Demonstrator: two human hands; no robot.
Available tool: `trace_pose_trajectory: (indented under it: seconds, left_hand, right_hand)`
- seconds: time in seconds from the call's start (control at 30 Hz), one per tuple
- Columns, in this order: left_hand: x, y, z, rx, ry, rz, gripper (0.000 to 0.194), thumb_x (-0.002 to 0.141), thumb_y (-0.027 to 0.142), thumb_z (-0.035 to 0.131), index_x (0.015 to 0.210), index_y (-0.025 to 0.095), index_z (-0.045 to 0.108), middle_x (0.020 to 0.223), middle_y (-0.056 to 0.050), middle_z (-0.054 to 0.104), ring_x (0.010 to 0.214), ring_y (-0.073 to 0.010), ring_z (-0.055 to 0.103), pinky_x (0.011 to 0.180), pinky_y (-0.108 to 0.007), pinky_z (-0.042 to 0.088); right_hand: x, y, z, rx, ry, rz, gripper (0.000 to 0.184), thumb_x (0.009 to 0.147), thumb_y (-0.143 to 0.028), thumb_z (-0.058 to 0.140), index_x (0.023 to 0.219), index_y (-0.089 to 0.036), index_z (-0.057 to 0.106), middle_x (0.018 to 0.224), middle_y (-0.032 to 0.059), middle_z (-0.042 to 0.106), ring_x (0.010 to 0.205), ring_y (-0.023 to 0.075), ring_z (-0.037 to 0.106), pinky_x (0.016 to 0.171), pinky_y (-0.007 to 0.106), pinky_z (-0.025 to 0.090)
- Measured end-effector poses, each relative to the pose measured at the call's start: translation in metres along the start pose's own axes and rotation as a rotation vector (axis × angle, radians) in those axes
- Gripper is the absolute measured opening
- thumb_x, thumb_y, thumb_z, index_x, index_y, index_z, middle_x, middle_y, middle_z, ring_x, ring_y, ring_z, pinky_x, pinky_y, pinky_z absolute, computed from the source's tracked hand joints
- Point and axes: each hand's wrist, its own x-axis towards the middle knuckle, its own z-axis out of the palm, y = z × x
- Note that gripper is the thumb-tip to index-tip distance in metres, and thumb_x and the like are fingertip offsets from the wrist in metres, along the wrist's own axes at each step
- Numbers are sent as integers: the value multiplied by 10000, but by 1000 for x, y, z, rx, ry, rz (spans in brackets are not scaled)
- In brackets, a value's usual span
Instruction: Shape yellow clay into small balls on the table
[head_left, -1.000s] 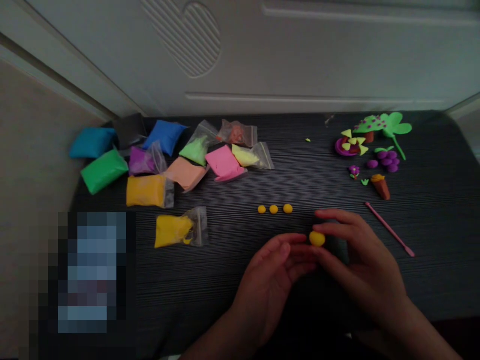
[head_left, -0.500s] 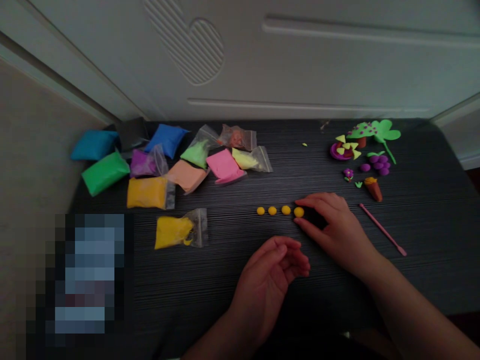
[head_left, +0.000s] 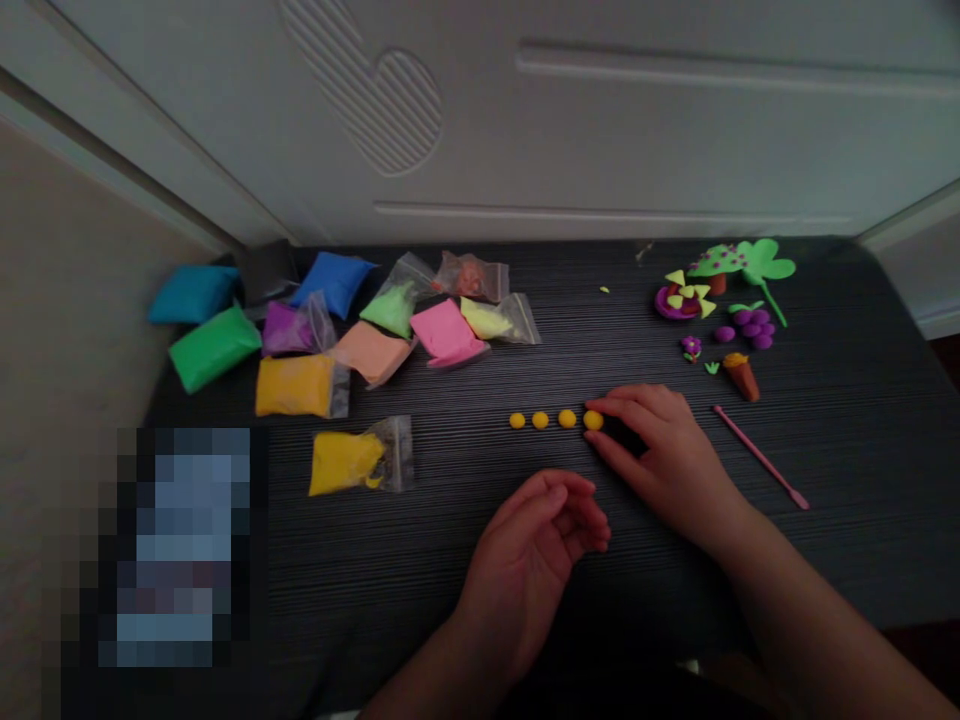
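Several small yellow clay balls lie in a row on the dark table [head_left: 450,570]. At the row's right end is the largest yellow clay ball [head_left: 593,421]. My right hand [head_left: 660,450] has its thumb and forefinger on either side of that ball, which rests on the table. To its left sits another yellow ball [head_left: 567,419]. My left hand [head_left: 532,550] hovers palm inward below the row, its fingers loosely curled and apart from the thumb, holding nothing. An opened bag of yellow clay [head_left: 346,462] lies to the left of the row.
Bags of coloured clay, among them a pink one [head_left: 446,332] and a green one [head_left: 215,348], fill the back left. Clay models stand at right, including purple grapes [head_left: 754,325] and a brown cone [head_left: 742,378]. A pink modelling tool [head_left: 761,457] lies near my right forearm.
The whole view has shifted slightly. Both hands keep nearly the same pose, and my right fingers remain around the end ball.
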Motion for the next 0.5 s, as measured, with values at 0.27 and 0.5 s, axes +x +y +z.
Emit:
trace_pose_trajectory:
  seconds: [0.27,0.5]
  left_hand:
    - [1,0,-1,8,-4,1,202,830,183,414,812,113,602,689,-48,573,687,-137,521,673,-284,390]
    - [1,-2,-2,13,-8,22,188,830,196,432,813,116,601,684,-40,565,681,-128,519,671,-276,388]
  right_hand:
    - [0,2,0,-8,-2,-22,322,798,-304,556,1108,-218,538,1023,52,584,949,210,502,824,372,364]
    - [-1,2,2,4,35,-28,249,788,-276,544,1027,-208,558,1004,61,600,948,223,514,808,384,373]
